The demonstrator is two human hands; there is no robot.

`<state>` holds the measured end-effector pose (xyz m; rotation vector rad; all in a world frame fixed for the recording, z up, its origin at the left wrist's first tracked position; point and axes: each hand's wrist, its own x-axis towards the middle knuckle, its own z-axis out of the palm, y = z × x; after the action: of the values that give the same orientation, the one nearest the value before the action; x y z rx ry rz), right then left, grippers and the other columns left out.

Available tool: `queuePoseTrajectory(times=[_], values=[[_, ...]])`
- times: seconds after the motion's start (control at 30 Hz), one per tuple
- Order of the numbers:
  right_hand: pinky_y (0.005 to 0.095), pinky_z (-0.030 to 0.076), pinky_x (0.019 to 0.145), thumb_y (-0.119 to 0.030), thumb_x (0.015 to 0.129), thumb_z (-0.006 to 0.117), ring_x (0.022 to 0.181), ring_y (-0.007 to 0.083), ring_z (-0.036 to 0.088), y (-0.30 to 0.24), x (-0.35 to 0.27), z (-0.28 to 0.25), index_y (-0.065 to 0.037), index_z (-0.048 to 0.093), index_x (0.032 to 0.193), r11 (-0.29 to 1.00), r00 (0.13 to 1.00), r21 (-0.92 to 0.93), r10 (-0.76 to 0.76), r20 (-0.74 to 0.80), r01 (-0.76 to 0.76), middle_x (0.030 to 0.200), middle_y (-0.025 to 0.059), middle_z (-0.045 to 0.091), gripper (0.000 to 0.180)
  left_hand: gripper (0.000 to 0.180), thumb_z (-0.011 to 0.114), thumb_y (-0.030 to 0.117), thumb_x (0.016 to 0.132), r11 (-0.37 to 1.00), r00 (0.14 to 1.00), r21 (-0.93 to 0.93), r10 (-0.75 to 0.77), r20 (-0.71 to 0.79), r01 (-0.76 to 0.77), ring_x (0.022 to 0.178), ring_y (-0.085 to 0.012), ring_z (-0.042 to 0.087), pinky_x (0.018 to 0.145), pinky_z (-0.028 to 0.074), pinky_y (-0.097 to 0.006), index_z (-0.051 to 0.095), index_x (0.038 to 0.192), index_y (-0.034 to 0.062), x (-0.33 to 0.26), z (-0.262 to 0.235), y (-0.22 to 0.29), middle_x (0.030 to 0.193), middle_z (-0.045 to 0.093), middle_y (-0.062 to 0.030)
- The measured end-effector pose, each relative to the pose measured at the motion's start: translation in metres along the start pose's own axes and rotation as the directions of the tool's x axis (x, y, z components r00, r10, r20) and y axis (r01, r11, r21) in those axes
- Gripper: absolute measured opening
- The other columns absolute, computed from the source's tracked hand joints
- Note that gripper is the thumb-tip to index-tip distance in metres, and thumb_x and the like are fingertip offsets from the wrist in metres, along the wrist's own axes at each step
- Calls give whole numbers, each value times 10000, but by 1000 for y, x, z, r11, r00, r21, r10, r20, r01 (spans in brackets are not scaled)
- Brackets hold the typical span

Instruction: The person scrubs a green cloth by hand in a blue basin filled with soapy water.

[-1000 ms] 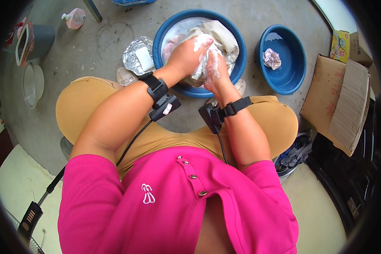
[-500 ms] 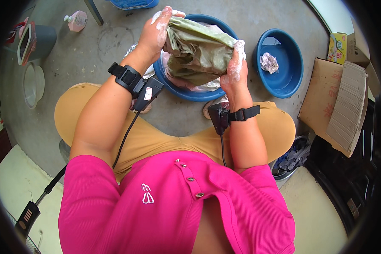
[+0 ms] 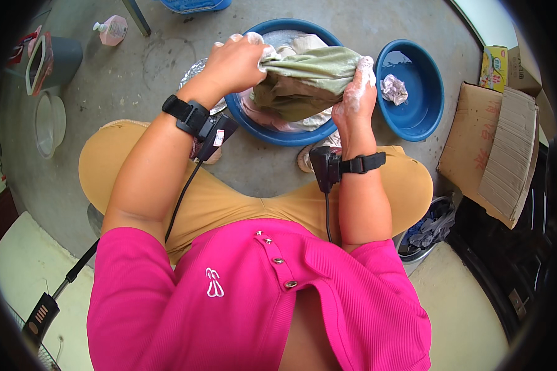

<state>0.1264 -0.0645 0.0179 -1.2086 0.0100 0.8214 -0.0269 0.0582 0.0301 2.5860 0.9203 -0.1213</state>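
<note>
A wet olive-green cloth garment (image 3: pixel 306 89) is stretched between my two hands above a large blue basin (image 3: pixel 278 137). My left hand (image 3: pixel 238 62) is closed in a fist round its left end, knuckles up. At its right end my right hand (image 3: pixel 357 89) grips the fabric, thumb up. White suds coat the fingers of both hands. Beneath the garment, pale and pinkish laundry (image 3: pixel 309 43) lies in the basin with soapy water; much of it is hidden by the green cloth.
At right stands a smaller blue basin (image 3: pixel 424 93) holding a crumpled pale cloth (image 3: pixel 393 90). Beyond it are a cardboard box (image 3: pixel 476 142) and a yellow carton (image 3: pixel 494 68). A pink pump bottle (image 3: pixel 111 31) and a grey bucket (image 3: pixel 65 60) stand at far left. Dark items fill a container (image 3: pixel 430 229) by my right knee.
My left hand has turned over and closed into a fist on the garment, bunching its left end. Both hands and the cloth have shifted slightly right.
</note>
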Motion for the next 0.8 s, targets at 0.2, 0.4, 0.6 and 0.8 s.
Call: queuePoseTrajectory(times=[0.2, 0.4, 0.6, 0.8], values=[[374, 462, 836, -63, 863, 438, 979, 262, 552, 21, 4, -3, -12, 470, 1134, 981, 978, 51, 179, 110, -186, 1077, 133, 545, 277, 464, 504, -38, 683, -47, 980, -990, -144, 136, 130, 961, -153, 506, 834, 414, -256, 439, 1137, 34, 9, 12, 23, 1034, 530, -60], [457, 436, 867, -308, 899, 270, 996, 313, 539, 42, -3, 7, -37, 481, 1143, 814, 860, 278, 495, 127, -509, 1078, 152, 558, 421, 490, 722, 275, 693, 629, 988, -767, 15, -155, -130, 1008, -249, 515, 860, 408, -313, 522, 1066, 27, -7, 60, 59, 1070, 528, -156], [438, 467, 784, -342, 887, 277, 928, 309, 566, 58, -11, 2, -77, 507, 1107, 818, 840, 188, 529, 122, -543, 1041, 137, 579, 415, 405, 580, 375, 749, 824, 949, -547, -37, -312, -148, 811, -314, 589, 714, 479, -378, 599, 1021, 76, -11, 61, 66, 882, 612, -155], [394, 466, 783, -306, 914, 324, 921, 266, 558, 67, -4, 1, -61, 495, 1091, 800, 810, 136, 564, 160, -584, 1048, 110, 569, 347, 324, 532, 375, 783, 823, 978, -567, -110, -175, -9, 799, -327, 591, 688, 479, -388, 608, 971, 121, 1, 64, 51, 846, 627, -141]])
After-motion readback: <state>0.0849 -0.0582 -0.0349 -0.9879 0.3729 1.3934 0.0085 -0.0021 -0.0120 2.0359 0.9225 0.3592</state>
